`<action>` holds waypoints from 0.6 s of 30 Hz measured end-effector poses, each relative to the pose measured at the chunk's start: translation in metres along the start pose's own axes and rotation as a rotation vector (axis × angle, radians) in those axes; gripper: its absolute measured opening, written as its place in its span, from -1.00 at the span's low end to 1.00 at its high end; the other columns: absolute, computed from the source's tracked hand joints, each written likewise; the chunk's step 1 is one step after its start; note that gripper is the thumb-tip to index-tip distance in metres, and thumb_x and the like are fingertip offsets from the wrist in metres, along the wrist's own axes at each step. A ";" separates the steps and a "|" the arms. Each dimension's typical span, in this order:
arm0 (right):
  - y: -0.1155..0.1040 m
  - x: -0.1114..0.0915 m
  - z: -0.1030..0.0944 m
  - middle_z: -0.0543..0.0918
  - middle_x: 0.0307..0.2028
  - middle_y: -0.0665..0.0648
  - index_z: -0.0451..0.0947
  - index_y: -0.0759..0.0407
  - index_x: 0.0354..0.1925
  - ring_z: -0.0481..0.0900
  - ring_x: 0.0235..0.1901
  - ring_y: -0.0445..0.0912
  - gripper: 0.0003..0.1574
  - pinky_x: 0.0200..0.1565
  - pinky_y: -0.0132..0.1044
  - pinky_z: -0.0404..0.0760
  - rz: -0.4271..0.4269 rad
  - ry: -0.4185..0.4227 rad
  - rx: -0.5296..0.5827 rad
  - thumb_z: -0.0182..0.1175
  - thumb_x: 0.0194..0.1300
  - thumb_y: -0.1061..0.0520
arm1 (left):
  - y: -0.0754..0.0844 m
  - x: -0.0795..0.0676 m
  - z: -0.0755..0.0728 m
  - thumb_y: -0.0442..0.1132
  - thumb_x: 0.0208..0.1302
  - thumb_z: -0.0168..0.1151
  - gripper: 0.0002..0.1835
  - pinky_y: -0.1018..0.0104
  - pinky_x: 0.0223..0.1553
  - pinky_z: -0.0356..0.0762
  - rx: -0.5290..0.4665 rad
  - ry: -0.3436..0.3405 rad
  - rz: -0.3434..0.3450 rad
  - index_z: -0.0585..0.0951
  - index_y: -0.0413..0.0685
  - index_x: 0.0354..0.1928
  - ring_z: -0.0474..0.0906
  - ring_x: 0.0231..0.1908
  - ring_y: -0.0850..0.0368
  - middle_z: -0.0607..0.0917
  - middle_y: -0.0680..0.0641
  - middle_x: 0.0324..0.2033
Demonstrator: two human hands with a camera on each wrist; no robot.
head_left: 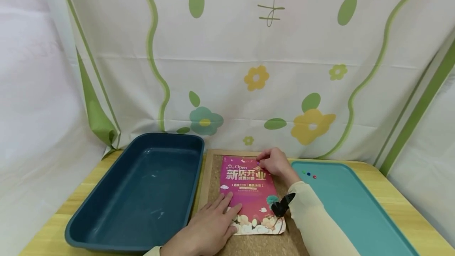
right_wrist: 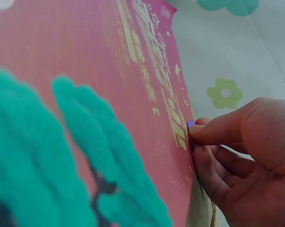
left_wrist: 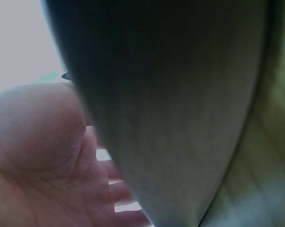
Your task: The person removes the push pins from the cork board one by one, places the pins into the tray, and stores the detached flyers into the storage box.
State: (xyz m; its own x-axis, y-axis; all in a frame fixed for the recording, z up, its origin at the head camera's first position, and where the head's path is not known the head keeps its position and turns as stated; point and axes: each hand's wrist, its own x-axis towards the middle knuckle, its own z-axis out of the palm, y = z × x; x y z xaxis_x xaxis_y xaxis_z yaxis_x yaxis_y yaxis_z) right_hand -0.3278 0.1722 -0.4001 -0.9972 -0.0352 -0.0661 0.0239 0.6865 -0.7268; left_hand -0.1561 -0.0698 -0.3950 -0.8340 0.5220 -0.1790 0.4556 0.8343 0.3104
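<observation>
A pink and purple poster (head_left: 249, 200) with gold lettering lies on a wood-framed cork board (head_left: 213, 169). My left hand (head_left: 213, 222) rests on the poster's lower left edge, its fingers spread. In the left wrist view, the palm of that hand (left_wrist: 43, 156) shows beside a dark, blurred surface. At the poster's upper right corner, my right hand (head_left: 275, 164) pinches a small purple push pin (right_wrist: 191, 124) between thumb and fingers. The right wrist view has this hand (right_wrist: 246, 156) at the poster's edge, the pin's tip hidden.
To the left of the board stands a deep dark blue basin (head_left: 131, 192). A shallow teal tray (head_left: 341, 196) lies to the right, with several small coloured pins (head_left: 309, 174) near its far left corner. Behind the wooden table (head_left: 401, 192) hangs a flowered white cloth (head_left: 227, 90).
</observation>
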 end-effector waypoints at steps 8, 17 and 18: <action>-0.005 0.005 0.006 0.73 -0.03 0.20 0.83 0.10 -0.14 0.60 -0.03 0.07 -0.87 -0.08 -0.19 0.68 -0.013 -0.004 -0.032 0.36 0.40 0.22 | -0.004 -0.004 -0.002 0.15 0.52 0.20 -0.36 -0.33 0.45 0.43 0.000 0.010 -0.017 0.41 0.30 0.57 0.19 0.63 -0.22 0.28 -0.08 0.65; -0.003 0.000 0.001 0.76 0.00 0.19 0.87 0.06 -0.17 0.61 0.01 0.08 -0.82 -0.06 -0.16 0.66 0.010 0.022 -0.045 0.36 0.37 0.26 | 0.001 0.001 0.000 0.18 0.51 0.19 -0.35 -0.32 0.47 0.41 -0.007 -0.006 -0.019 0.39 0.35 0.58 0.16 0.65 -0.19 0.26 -0.04 0.66; -0.003 -0.001 0.000 0.77 -0.01 0.18 0.87 0.05 -0.19 0.60 0.01 0.07 -0.81 -0.06 -0.17 0.65 0.011 0.026 -0.048 0.36 0.36 0.26 | 0.001 0.001 0.000 0.18 0.51 0.19 -0.35 -0.31 0.47 0.41 -0.006 -0.006 -0.017 0.39 0.35 0.58 0.17 0.65 -0.19 0.26 -0.04 0.66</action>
State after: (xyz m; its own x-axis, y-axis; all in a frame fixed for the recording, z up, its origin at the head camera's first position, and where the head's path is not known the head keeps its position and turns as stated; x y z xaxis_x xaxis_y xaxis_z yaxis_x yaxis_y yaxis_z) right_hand -0.3268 0.1699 -0.3977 -0.9984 -0.0091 -0.0556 0.0320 0.7206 -0.6926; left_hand -0.1564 -0.0683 -0.3950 -0.8396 0.5088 -0.1902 0.4393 0.8420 0.3131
